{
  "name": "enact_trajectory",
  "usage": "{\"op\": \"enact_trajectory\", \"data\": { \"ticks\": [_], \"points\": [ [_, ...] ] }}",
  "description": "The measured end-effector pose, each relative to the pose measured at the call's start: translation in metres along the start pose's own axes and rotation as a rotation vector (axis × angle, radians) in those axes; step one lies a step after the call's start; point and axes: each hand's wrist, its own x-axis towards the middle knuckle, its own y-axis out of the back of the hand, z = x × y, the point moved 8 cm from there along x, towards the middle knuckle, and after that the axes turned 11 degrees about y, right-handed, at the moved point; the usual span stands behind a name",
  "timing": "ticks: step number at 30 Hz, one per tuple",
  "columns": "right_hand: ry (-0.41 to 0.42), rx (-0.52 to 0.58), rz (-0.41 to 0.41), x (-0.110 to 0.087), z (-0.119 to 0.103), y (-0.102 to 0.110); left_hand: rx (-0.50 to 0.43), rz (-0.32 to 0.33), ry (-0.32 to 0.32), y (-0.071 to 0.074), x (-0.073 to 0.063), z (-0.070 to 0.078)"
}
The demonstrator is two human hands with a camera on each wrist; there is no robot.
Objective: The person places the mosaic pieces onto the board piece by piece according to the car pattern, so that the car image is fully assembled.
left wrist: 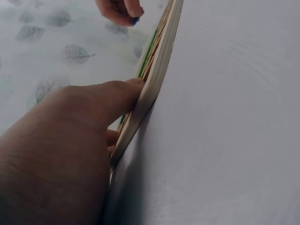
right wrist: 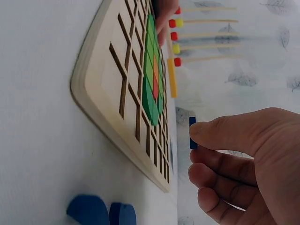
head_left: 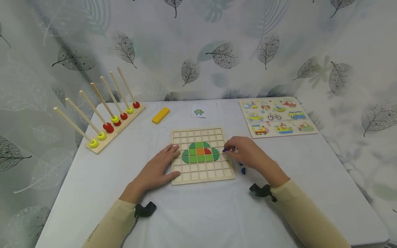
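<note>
A wooden grid board point(head_left: 198, 176) lies on the table between the hands. Green pieces point(head_left: 193, 159), an orange piece point(head_left: 200, 151) and a red piece point(head_left: 207, 151) fill cells in its middle. The left hand point(head_left: 156, 170) rests at the board's left side, fingertips on its surface and thumb point(left wrist: 124, 91) over the edge. Above the board's right edge, the right hand point(head_left: 249, 153) pinches a small blue piece point(right wrist: 192, 133) between thumb and forefinger. Loose blue pieces point(head_left: 243, 171) lie on the cloth right of the board; two of them show in the right wrist view.
A small pattern card point(head_left: 199, 111) lies behind the board, beside a yellow block point(head_left: 160, 115). At the back left stands a peg stand point(head_left: 131, 120) with red and yellow beads. A picture puzzle board point(head_left: 276, 120) lies at the back right. Leaf-patterned cloth hangs behind the table.
</note>
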Motion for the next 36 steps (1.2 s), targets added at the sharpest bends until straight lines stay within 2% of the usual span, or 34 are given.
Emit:
{"op": "enact_trajectory", "data": {
  "ticks": [10,16,26,31,36],
  "points": [
    [0.078,0.005,0.019,0.007,-0.013,-0.003,0.100,0.004,0.015,-0.005,0.004,0.001],
    [0.082,0.020,0.009,0.013,-0.018,-0.007,0.124,-0.018,0.018,-0.004,0.010,0.003],
    [0.095,0.018,-0.026,0.023,-0.021,-0.020,0.129,-0.077,0.049,-0.003,0.032,0.003],
    [0.091,0.001,-0.044,0.029,-0.019,-0.023,0.113,-0.080,0.067,-0.003,0.040,-0.002],
    [0.092,-0.022,-0.045,0.033,-0.018,-0.024,0.078,-0.067,0.057,-0.003,0.042,-0.002]
  ]
}}
